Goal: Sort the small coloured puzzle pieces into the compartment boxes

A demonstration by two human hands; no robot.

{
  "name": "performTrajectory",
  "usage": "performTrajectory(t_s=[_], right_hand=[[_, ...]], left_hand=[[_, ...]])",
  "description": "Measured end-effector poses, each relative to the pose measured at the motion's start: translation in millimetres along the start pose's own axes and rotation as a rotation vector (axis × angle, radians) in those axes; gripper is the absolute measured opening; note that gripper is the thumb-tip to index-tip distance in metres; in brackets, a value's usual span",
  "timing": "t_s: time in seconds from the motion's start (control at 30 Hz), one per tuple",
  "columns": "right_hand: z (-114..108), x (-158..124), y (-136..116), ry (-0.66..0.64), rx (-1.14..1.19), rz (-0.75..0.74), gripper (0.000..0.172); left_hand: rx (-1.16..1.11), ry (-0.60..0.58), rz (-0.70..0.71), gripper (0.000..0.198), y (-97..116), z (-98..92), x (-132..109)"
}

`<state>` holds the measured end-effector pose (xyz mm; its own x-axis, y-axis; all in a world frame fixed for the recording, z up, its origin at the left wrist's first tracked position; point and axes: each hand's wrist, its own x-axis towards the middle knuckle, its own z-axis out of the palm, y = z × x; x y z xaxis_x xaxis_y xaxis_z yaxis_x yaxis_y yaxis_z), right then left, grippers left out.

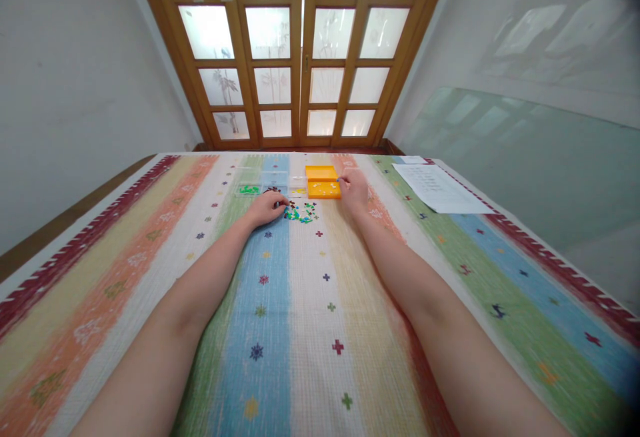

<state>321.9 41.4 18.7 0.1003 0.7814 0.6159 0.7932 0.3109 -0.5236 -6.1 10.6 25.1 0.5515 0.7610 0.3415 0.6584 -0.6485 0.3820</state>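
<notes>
My left hand [266,209] rests on the cloth at the left edge of a loose pile of small green, blue and dark pieces [301,213]. Its thumb and fingertips come together; anything between them is too small to make out. My right hand [354,191] is at the right side of an open orange box [321,173], whose near half holds several small white pieces [325,186]. Thumb and forefinger look pinched at the box's edge, and I cannot tell what they grip. Left of that box, clear containers hold green pieces [249,189], dark brown pieces [273,189] and yellow pieces [299,191].
A striped, patterned tablecloth [310,330] covers the table. Printed white sheets [435,187] lie at the far right. Beyond the table stand wood-framed glass doors [300,63], with a glass panel [525,163] leaning along the right wall.
</notes>
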Motion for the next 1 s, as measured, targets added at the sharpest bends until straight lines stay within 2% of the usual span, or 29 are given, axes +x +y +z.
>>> performTrajectory(t_s=[0.07,0.17,0.37,0.5,0.77,1.0], right_hand=[[-7.8,3.6,15.3,0.056,-0.065,0.136,0.03],[-14.1,4.5,29.7,0.071,-0.167,0.281,0.032],[-14.5,1.2,34.6,0.049,-0.25,0.338,0.03],[-10.1,-2.3,24.7,0.038,-0.226,0.283,0.029],[-2.9,-7.0,-14.0,-0.067,-0.158,0.002,0.021],[-6.5,-11.8,-26.3,-0.103,-0.123,-0.024,0.025]], left_hand=[[-0.001,-0.016,0.03,0.024,-1.1,1.1,0.1],[-0.011,-0.031,0.073,0.024,-2.6,3.0,0.1],[-0.037,-0.061,0.103,0.026,-3.2,3.5,0.1],[-0.056,-0.074,0.089,0.027,-3.9,3.0,0.2],[-0.057,-0.078,0.059,0.02,1.7,0.9,-1.1],[-0.079,-0.088,0.056,0.02,2.1,1.6,-0.8]])
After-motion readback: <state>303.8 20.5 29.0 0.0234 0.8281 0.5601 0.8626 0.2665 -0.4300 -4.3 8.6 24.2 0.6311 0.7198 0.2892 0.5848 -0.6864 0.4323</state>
